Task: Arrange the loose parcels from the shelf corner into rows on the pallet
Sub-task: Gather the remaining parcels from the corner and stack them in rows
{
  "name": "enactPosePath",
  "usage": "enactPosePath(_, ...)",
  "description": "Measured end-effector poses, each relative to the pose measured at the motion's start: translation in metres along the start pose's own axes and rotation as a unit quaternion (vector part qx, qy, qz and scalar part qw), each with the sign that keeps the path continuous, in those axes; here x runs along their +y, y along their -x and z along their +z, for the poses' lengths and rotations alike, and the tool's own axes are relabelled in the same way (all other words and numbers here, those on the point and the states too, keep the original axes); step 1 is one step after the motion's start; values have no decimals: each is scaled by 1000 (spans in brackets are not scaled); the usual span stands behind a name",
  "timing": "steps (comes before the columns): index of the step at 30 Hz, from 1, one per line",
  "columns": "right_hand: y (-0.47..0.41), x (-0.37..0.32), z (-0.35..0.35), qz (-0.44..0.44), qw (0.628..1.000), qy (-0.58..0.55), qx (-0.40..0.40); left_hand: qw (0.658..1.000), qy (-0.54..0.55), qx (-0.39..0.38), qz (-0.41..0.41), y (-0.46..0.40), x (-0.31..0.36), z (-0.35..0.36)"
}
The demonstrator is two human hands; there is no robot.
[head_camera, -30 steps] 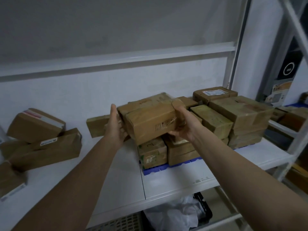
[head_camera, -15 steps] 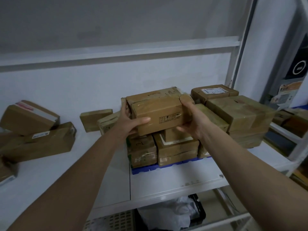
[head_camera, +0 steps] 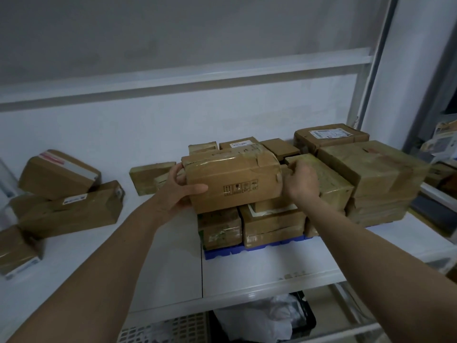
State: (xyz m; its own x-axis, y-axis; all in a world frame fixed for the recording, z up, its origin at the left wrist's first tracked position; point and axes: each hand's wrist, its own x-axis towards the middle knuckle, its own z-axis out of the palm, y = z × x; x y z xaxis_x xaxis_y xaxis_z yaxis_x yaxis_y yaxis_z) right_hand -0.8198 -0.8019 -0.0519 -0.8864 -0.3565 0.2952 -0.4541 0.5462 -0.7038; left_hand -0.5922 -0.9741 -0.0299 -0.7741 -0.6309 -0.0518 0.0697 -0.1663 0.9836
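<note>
A taped brown parcel with handling symbols on its front rests on top of the front-left parcels of the stack. My left hand grips its left end, thumb across the front. My right hand holds its right end. Under the stack a blue pallet shows along its front edge. Several parcels stand on it in rows, the tallest at the right. Loose parcels lie at the shelf's left corner.
A flat parcel and a smaller one lie behind my left hand against the wall. The white shelf has bare surface in front. Below it sit a white perforated crate and a black bin with a white bag.
The held parcel has moved to the right and down onto the stack's front-left parcels. Both hands stayed on its ends, and the view has moved closer.
</note>
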Motion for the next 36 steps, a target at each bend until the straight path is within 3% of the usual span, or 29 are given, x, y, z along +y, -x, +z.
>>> enactPosePath(3, 2, 3, 4, -109, 980, 158, -53, 1000, 14, -21, -11, 7, 1, -8)
enactPosePath(8, -6, -5, 0, -132, 950, 227, -172, 999, 23, -38, -18, 17, 3, -21)
enactPosePath(12, -18, -16, -5, -162, 899, 317, -255, 998, 35, -33, -35, 21, 5, -29)
enactPosePath(17, -26, -29, -4, -190, 851, 382, -307, 998, 14, -36, -42, 28, 4, -31)
enactPosePath(22, -29, -39, -4, -211, 809, 455, -306, 997, -13, -43, -59, 34, 1, -42)
enactPosePath(28, -26, -42, -1, -228, 812, 452, -290, 996, -16, -30, -79, 39, 0, -48)
enactPosePath(36, -42, -67, -31, -224, 880, 357, -217, 996, -15, -18, -86, 35, -11, -44)
